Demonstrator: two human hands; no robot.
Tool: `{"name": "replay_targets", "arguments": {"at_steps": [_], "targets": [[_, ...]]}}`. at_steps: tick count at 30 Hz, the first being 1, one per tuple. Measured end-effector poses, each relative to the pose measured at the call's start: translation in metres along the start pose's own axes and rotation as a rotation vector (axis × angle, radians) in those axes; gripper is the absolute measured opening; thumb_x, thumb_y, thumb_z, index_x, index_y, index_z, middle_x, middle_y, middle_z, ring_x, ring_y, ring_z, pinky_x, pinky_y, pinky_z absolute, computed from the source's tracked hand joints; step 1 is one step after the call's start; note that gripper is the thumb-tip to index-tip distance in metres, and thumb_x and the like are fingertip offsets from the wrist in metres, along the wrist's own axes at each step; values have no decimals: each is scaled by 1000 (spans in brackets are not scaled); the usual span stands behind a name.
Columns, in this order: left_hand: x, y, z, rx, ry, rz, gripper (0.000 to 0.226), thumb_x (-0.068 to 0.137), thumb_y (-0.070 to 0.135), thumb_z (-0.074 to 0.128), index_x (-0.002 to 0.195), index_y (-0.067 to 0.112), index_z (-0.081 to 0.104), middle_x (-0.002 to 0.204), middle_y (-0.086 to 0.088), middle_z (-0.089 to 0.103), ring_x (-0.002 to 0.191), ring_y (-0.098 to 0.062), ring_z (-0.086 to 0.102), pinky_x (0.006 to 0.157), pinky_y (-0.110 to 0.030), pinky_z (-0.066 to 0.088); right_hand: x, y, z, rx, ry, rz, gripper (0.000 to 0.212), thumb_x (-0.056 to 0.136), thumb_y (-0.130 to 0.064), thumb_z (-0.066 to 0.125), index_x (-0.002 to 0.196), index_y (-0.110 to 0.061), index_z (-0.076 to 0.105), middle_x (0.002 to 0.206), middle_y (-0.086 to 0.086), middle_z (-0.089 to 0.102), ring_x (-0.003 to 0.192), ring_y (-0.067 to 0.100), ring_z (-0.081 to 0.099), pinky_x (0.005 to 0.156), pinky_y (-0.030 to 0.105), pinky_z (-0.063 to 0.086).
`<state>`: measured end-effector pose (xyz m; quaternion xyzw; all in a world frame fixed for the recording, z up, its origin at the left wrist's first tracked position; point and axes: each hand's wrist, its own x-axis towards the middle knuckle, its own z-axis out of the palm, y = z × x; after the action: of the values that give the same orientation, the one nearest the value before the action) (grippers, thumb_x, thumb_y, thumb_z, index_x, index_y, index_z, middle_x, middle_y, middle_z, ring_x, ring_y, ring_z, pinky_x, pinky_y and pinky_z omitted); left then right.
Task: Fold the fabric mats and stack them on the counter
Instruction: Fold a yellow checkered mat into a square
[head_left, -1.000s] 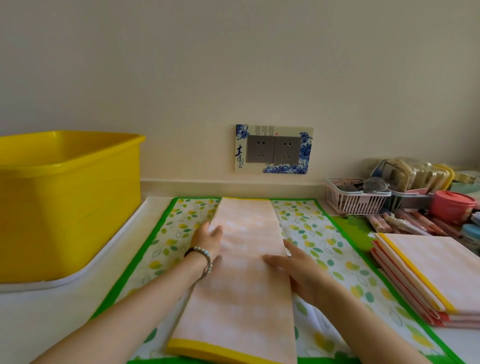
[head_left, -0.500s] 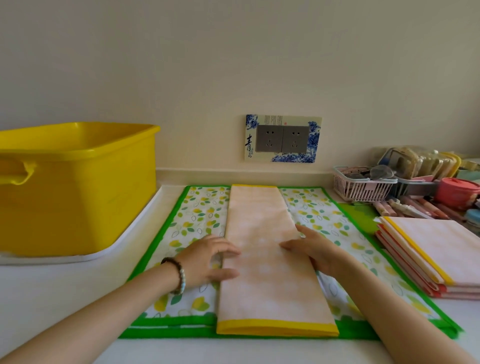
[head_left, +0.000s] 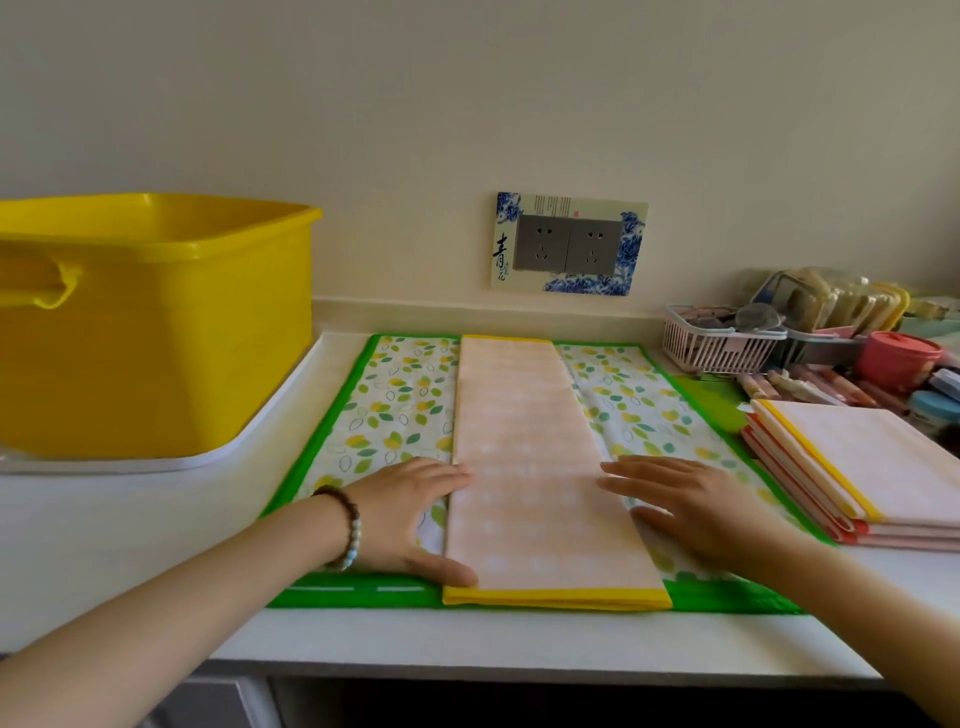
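A peach checked mat with yellow end bands (head_left: 535, 467) lies folded into a long narrow strip, running from the wall side to the counter's front edge. It rests on a leaf-print mat with a green border (head_left: 400, 410). My left hand (head_left: 410, 514) lies flat at the strip's left edge, fingers straight, thumb near the yellow front band. My right hand (head_left: 691, 504) lies flat at the strip's right edge, fingertips touching the peach fabric. A stack of folded mats (head_left: 862, 467) sits to the right.
A big yellow tub (head_left: 156, 332) stands on a white tray at the left. At the back right are a white basket (head_left: 722, 343), a pink jar (head_left: 896, 358) and several small items. A wall socket (head_left: 569, 244) is behind the mats.
Both hands slid toward me along the strip's edges, from its middle to near its front end. The view pulled back, showing the counter's front edge.
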<state>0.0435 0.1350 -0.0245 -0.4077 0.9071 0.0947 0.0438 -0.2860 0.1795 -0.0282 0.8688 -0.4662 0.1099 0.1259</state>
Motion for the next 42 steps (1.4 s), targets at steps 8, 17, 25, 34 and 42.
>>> {"name": "replay_targets", "arguments": {"at_steps": [8,17,25,34,42], "targets": [[-2,-2,0,50,-96,37,136,37,97,25,148,29,-12,153,18,-19,141,-3,-12,109,-23,-10,20,8,7,-106,-43,-227,45,89,-22,41,132,-21,55,132,-3,58,114,14,60,90,26,49],[0,-8,1,-250,-10,37,130,39,101,21,149,32,9,149,22,9,132,6,12,111,-20,12,26,6,12,91,-27,-51,50,91,-17,43,133,-44,47,135,-20,51,121,6,54,94,24,47],[31,-31,0,-705,271,-174,29,98,20,41,112,46,46,114,20,61,108,-6,56,94,-27,44,51,13,16,625,37,388,16,91,-31,54,99,-26,67,94,-10,68,80,6,64,77,33,54],[66,-20,1,-697,522,-315,44,80,33,71,117,23,50,85,4,66,75,-6,60,61,-12,42,82,18,25,738,154,633,22,92,-32,55,82,-15,65,68,-1,66,47,2,55,45,13,41],[75,-18,0,-487,521,-363,51,83,35,67,128,23,45,75,10,52,73,-10,54,74,-27,50,99,26,37,579,34,778,34,86,-40,63,61,-18,57,54,-3,52,52,11,47,49,22,35]]}}
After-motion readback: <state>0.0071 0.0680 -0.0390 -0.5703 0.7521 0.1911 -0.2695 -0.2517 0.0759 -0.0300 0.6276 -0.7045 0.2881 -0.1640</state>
